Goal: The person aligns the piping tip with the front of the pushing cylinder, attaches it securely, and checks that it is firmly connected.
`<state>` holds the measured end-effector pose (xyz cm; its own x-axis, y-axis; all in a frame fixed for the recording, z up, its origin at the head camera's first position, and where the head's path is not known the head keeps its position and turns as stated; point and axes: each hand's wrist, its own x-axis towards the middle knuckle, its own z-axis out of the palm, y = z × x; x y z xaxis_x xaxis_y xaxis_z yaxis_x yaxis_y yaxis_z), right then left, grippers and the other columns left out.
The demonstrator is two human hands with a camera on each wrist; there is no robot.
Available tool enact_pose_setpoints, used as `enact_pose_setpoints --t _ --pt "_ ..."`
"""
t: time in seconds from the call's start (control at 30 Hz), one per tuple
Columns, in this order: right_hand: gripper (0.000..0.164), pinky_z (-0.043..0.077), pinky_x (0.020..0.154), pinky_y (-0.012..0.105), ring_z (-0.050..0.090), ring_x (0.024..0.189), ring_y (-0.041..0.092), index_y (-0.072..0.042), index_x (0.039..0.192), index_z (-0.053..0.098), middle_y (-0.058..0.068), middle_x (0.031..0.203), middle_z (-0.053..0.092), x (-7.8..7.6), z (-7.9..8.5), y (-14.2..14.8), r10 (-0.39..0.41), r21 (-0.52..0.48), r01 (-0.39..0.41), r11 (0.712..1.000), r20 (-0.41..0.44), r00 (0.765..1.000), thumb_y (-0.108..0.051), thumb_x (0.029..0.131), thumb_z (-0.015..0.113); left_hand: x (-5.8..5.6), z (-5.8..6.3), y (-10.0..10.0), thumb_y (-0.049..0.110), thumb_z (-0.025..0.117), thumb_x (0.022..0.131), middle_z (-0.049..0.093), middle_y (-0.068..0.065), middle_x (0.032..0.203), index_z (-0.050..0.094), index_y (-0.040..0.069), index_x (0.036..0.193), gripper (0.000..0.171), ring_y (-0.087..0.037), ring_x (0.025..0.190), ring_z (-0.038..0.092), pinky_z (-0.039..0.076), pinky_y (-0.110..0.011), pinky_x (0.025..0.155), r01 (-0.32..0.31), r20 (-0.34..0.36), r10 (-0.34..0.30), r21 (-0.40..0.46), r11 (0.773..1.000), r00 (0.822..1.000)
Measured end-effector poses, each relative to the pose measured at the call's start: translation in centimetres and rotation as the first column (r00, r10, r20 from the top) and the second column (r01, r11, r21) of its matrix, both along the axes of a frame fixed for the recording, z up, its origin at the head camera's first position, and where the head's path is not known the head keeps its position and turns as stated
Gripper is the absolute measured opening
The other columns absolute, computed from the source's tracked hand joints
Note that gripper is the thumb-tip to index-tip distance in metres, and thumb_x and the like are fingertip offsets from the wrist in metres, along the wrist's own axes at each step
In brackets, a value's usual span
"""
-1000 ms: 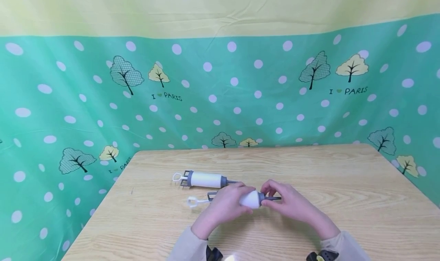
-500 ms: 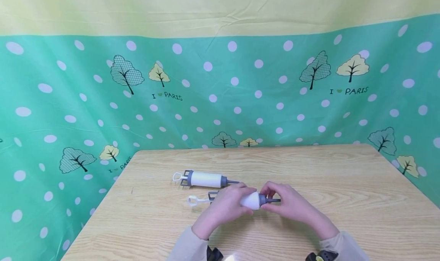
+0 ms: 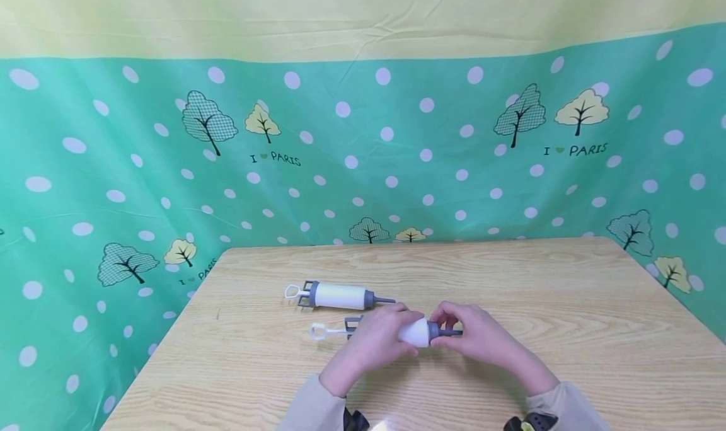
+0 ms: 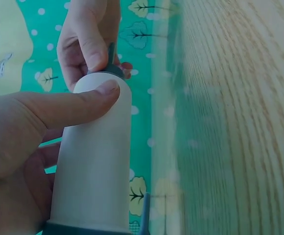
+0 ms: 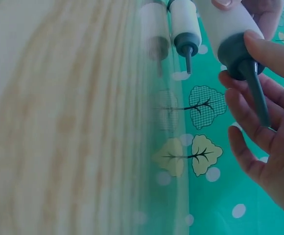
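A large white syringe-like tube [image 3: 414, 334] lies level above the table, its looped white plunger handle [image 3: 320, 332] pointing left. My left hand [image 3: 379, 338] grips the barrel, with the thumb lying across the white wall in the left wrist view. At the other end, my right hand [image 3: 478, 336] pinches the collar of the grey nozzle cap [image 5: 234, 55] between thumb and fingers. The cap sits against the barrel's end, and its narrow spout [image 5: 257, 95] extends past the fingers. My left hand hides much of the barrel in the head view.
A second tube [image 3: 340, 297] of the same kind lies just behind, parallel, with its grey nozzle [image 3: 383, 300] to the right. Both are over a wooden table [image 3: 238, 380]. A green dotted curtain [image 3: 317, 141] hangs behind the table and along its left and right sides.
Both hands keep nearly the same place and hold. The grey cap and its spout have shifted very slightly, and the right fingers have moved a little around the collar.
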<state>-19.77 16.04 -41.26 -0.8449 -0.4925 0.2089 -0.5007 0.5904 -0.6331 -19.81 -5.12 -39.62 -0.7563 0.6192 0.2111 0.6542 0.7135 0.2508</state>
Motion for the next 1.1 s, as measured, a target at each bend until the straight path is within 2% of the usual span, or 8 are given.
enact_pose_setpoints --t 0.17,0.5,0.67,0.9,1.1 --pt "0.025 0.045 0.064 0.022 0.053 0.074 0.002 -0.025 0.095 0.057 -0.015 0.081 0.059 0.0 -0.1 0.0 0.023 0.033 -0.025 0.999 0.058 0.998 -0.039 0.078 0.068 -0.1 -0.2 -0.1 0.030 0.080 0.064 0.063 0.003 0.099 0.063 0.019 0.114 0.053 -0.009 0.084 0.058 0.046 -0.021 0.072 0.003 0.039 -0.003 -0.003 1.000 0.999" --pt "0.026 0.042 0.063 0.021 0.053 0.074 0.000 -0.026 0.097 0.059 -0.017 0.081 0.058 0.0 -0.3 0.2 0.053 0.082 -0.060 0.995 0.086 0.995 -0.043 0.078 0.066 -0.4 -1.0 -0.1 0.033 0.078 0.066 0.062 0.003 0.101 0.063 0.020 0.115 0.053 -0.007 0.084 0.056 0.044 -0.021 0.071 0.014 0.133 -0.010 -0.028 1.000 0.991" --pt "0.026 0.042 0.062 0.021 0.052 0.072 0.001 -0.026 0.097 0.059 -0.016 0.080 0.057 0.0 -0.4 0.3 0.050 0.107 -0.061 0.992 0.101 0.994 -0.042 0.078 0.066 -0.4 -1.3 0.0 0.034 0.077 0.067 0.063 0.004 0.101 0.062 0.020 0.116 0.053 -0.006 0.083 0.055 0.043 -0.020 0.070 0.024 0.152 -0.019 -0.037 0.999 0.988" --pt "0.024 0.046 0.065 0.022 0.053 0.074 0.001 -0.023 0.097 0.059 -0.014 0.082 0.058 0.2 -0.5 0.2 0.091 0.100 -0.106 0.989 0.141 0.986 -0.037 0.079 0.067 -0.1 -1.3 0.0 0.037 0.076 0.068 0.064 0.004 0.097 0.062 0.018 0.117 0.055 -0.006 0.080 0.056 0.043 -0.019 0.068 0.029 0.169 -0.016 -0.075 0.997 0.985" --pt "0.023 0.046 0.066 0.022 0.053 0.074 -0.001 -0.023 0.098 0.060 -0.016 0.083 0.058 0.1 -0.6 0.3 0.088 0.127 -0.105 0.986 0.133 0.987 -0.035 0.079 0.066 -0.1 -1.4 0.1 0.038 0.076 0.068 0.064 0.005 0.099 0.061 0.018 0.116 0.055 -0.006 0.083 0.057 0.044 -0.020 0.069 0.028 0.164 -0.014 -0.086 0.996 0.986"
